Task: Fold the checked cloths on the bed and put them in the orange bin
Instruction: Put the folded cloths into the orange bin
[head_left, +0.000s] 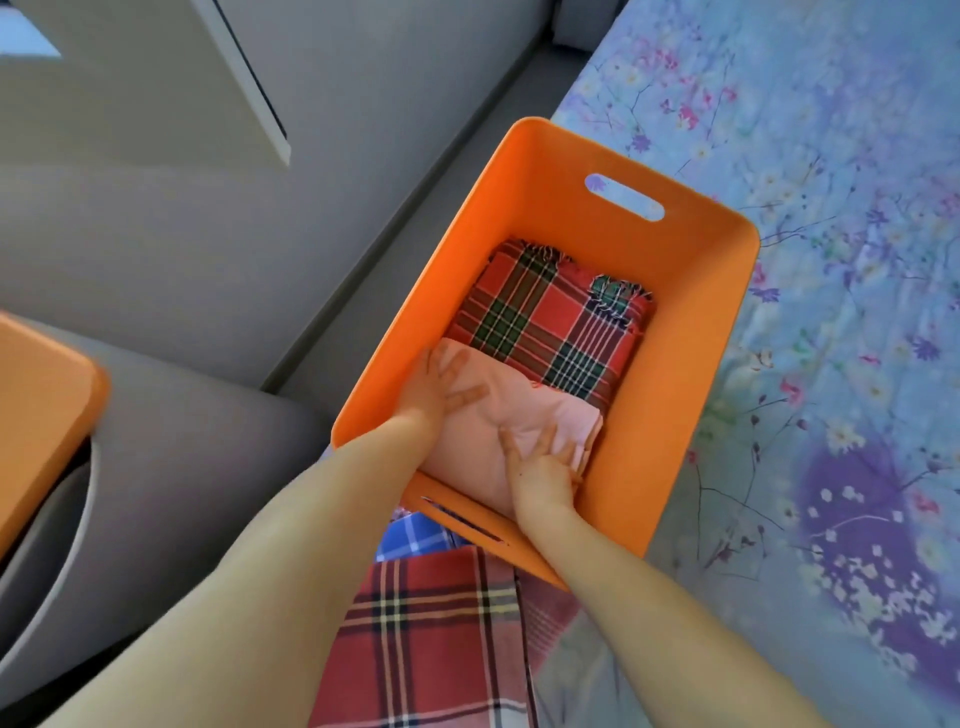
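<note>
— What lies nearest you?
— Under my forearms, on my body's side of the fingers (470, 395), a red checked cloth (431, 639) and a blue checked cloth (415, 535) lie loose on the bed (831, 260), not yet folded.

— And your hands?
— Both are inside the orange bin (675, 415). My left hand (436, 387) and right hand (543, 467) lie flat with the fingers spread and straight. They press a folded pink cloth (498, 415) down at the bin's near end and grip nothing.

— Beyond them?
— Just past my fingertips, touching the pink cloth's far edge, is a folded red-and-green checked cloth (545, 322). Its long side runs away from me along the bin.

— What does the next move depend on?
— I judge the loose cloths lie behind my fingers, so both hands must draw back. The right hand is nearer them.

— Any writing?
— None I can read.
</note>
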